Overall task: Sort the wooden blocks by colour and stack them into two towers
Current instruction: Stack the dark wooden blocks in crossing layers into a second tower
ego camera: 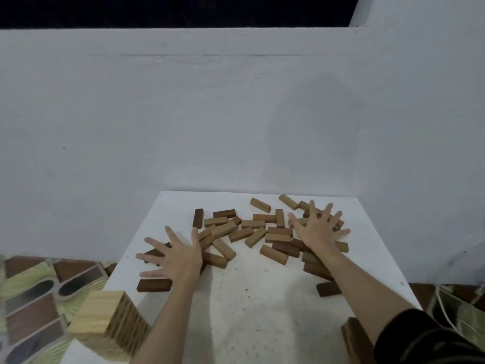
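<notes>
Wooden blocks point(262, 233), light and dark, lay scattered across the white surface point(252, 298) below the wall. Left hand point(176, 256) and right hand point(319, 228) pressed on them, fingers spread. Light, stiff, probably best pinched by long sides.

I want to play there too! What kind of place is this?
Probably a home, perhaps a balcony or patio. A low white square table stands on a patterned brown and green tiled floor against a plain white painted wall, with scattered light and dark wooden blocks on it.
</notes>
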The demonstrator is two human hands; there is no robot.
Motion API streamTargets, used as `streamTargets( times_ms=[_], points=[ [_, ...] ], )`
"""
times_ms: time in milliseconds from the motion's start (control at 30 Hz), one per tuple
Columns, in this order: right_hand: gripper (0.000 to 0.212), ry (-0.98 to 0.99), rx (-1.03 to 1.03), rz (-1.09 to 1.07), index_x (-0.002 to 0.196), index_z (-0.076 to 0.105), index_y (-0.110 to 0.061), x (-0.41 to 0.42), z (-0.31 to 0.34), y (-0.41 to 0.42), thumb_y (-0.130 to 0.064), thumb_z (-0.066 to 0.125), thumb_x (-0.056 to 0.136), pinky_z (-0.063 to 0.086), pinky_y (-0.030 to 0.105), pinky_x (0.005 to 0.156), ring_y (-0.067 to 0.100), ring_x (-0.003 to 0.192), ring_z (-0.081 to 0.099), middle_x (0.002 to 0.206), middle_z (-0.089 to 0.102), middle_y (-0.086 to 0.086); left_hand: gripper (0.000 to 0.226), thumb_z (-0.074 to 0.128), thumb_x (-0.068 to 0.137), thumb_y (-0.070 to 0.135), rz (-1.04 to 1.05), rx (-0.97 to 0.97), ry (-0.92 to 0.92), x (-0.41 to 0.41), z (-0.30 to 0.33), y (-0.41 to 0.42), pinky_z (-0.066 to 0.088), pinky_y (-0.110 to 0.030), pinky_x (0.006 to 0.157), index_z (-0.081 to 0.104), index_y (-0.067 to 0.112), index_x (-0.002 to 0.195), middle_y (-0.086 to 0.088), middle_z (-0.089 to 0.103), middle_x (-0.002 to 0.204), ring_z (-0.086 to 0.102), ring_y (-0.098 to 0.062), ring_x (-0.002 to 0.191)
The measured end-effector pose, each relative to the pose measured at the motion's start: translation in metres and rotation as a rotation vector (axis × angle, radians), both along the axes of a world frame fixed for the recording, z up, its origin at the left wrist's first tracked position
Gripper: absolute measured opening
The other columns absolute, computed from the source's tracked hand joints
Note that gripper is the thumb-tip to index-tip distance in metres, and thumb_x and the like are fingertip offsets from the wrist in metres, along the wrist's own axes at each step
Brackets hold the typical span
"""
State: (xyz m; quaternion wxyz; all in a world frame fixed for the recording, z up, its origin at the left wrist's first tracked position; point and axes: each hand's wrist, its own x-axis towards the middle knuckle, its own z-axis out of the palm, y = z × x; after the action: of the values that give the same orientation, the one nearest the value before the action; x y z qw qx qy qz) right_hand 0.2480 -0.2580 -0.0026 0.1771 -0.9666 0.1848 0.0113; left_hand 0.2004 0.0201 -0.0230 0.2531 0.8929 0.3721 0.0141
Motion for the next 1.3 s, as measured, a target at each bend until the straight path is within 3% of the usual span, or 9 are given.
streamTargets(
  times_ms=[100, 267, 533, 700, 833, 1033, 1167, 1300],
  points=[
    [0.081, 0.051, -0.022, 0.017, 0.152, 0.002, -0.034, 0.027, -0.011, -0.014, -0.077, 0.02, 0.085, -0.003, 0.069, 0.107, 0.041, 0.143, -0.016, 0.158, -0.016, 0.013, 0.081, 0.015, 0.082, 0.078, -0.074, 0.014, 0.043, 0.015, -0.007, 0.005, -0.001, -0.069, 0.107, 0.005, 0.036, 0.15, -0.01, -0.009, 0.158, -0.015, -0.05, 0.138],
    [0.078, 0.094, -0.15, 0.1, 0.153, 0.008, -0.031, 0.032, -0.037, -0.021, -0.073, 0.013, 0.087, -0.002, 0.061, 0.114, 0.039, 0.145, -0.008, 0.16, -0.005, 0.013, 0.069, 0.017, 0.086, 0.073, -0.307, 0.18, 0.05, 0.014, -0.025, 0.005, 0.003, -0.06, 0.113, 0.025, 0.037, 0.145, -0.005, 0.006, 0.158, -0.013, -0.05, 0.139],
    [0.071, 0.033, -0.174, 0.163, 0.152, 0.012, -0.028, -0.003, -0.047, 0.013, -0.066, 0.012, 0.093, 0.0, 0.057, 0.114, 0.033, 0.146, -0.003, 0.161, 0.002, 0.008, 0.066, 0.015, 0.095, 0.06, -0.483, 0.244, 0.019, -0.019, -0.029, -0.045, -0.001, -0.05, 0.116, -0.003, 0.03, 0.151, -0.003, 0.004, 0.159, -0.014, -0.046, 0.141],
    [0.062, -0.023, -0.152, 0.232, 0.152, 0.016, -0.026, -0.027, -0.05, 0.038, -0.056, 0.015, 0.098, 0.003, 0.054, 0.117, 0.03, 0.147, 0.001, 0.161, 0.006, 0.007, 0.064, 0.011, 0.096, 0.059, -0.497, 0.194, 0.0, -0.041, -0.026, -0.068, 0.0, -0.052, 0.116, 0.001, 0.029, 0.151, 0.001, 0.002, 0.16, -0.012, -0.04, 0.143],
    [0.066, -0.091, -0.068, 0.229, 0.152, 0.013, -0.025, -0.026, -0.039, 0.046, -0.06, 0.018, 0.096, 0.003, 0.055, 0.115, 0.03, 0.147, 0.001, 0.16, 0.007, 0.009, 0.088, -0.013, 0.074, 0.067, -0.406, 0.13, -0.149, -0.033, -0.015, -0.065, -0.004, -0.057, 0.112, 0.014, 0.031, 0.15, 0.002, 0.005, 0.16, -0.004, -0.034, 0.145],
    [0.061, -0.159, -0.07, 0.236, 0.151, 0.016, -0.031, 0.031, -0.014, 0.038, -0.058, 0.024, 0.097, 0.005, 0.061, 0.113, 0.035, 0.146, -0.004, 0.16, 0.001, 0.01, 0.06, 0.025, 0.093, 0.062, -0.377, 0.104, -0.17, 0.031, -0.002, -0.055, -0.001, -0.059, 0.113, 0.02, 0.039, 0.148, -0.003, -0.004, 0.16, -0.012, -0.04, 0.143],
    [0.064, -0.059, -0.017, 0.221, 0.152, 0.01, -0.032, 0.072, -0.015, 0.03, -0.061, 0.021, 0.096, 0.0, 0.059, 0.113, 0.037, 0.145, -0.011, 0.16, -0.009, 0.008, 0.061, 0.025, 0.092, 0.066, -0.407, 0.092, -0.068, 0.068, -0.004, -0.054, -0.004, -0.059, 0.112, 0.013, 0.044, 0.147, -0.006, -0.01, 0.159, -0.016, -0.045, 0.14],
    [0.061, 0.037, 0.059, 0.206, 0.151, 0.009, -0.034, 0.091, -0.033, 0.028, -0.059, 0.019, 0.096, 0.001, 0.055, 0.114, 0.039, 0.144, -0.003, 0.16, -0.003, 0.011, 0.063, 0.024, 0.091, 0.067, -0.509, 0.09, 0.01, 0.086, -0.016, -0.052, -0.005, -0.056, 0.113, 0.011, 0.044, 0.148, -0.005, -0.006, 0.159, -0.017, -0.047, 0.139]
  ],
)
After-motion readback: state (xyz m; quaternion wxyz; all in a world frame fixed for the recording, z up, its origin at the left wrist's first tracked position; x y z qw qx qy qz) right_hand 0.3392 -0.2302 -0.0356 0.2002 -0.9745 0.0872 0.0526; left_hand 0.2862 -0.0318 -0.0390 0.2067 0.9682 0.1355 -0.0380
